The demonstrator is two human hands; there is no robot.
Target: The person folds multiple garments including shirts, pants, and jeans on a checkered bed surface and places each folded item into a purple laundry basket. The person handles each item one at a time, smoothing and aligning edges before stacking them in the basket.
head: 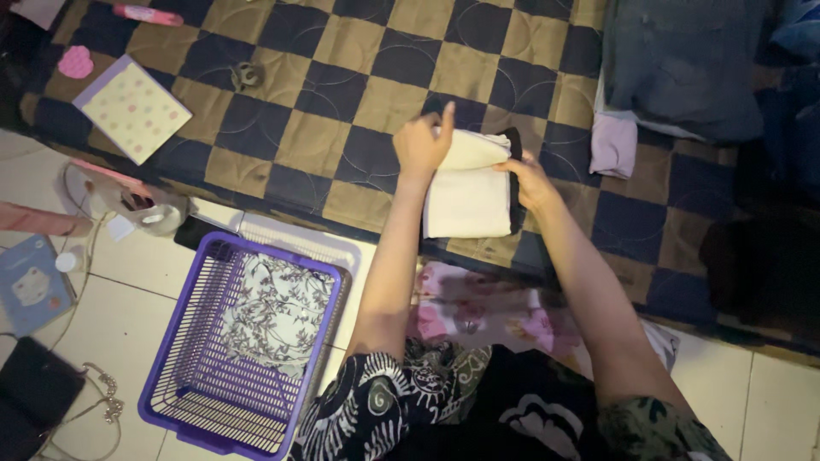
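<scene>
1. A checkered quilt (342,94) of tan and dark blue squares covers the bed across the far half of the scene, with pale floor tiles (128,290) along its near edge
2. A dark blue folded garment (683,60) lies at the far right of the quilt, with a small lilac cloth (613,145) just beside it on its near left
3. A purple plastic basket (192,401) stands on the floor at near left; a grey leaf-print cloth (273,312) lies inside it, toward its far end
4. A pink floral cloth (487,312) lies on the floor between the bed edge and the person's lap, right of the basket
5. A cream folded cloth (465,192) rests on the quilt near the middle of the bed, close to its near edge, with a dark layer showing along its right side
6. A pale dotted square booklet (132,107) lies on the far left of the quilt, a small pink scalloped piece (75,61) just beyond it to the left
7. The left hand (423,141) is closed around the far left corner of the cream folded cloth, forefinger raised, gripping the folded edge
8. The right hand (531,181) pinches the right edge of the same cloth, fingers curled onto the dark layer
9. A small dark scrunched item (246,75) sits alone on the quilt, well left of the hands
</scene>
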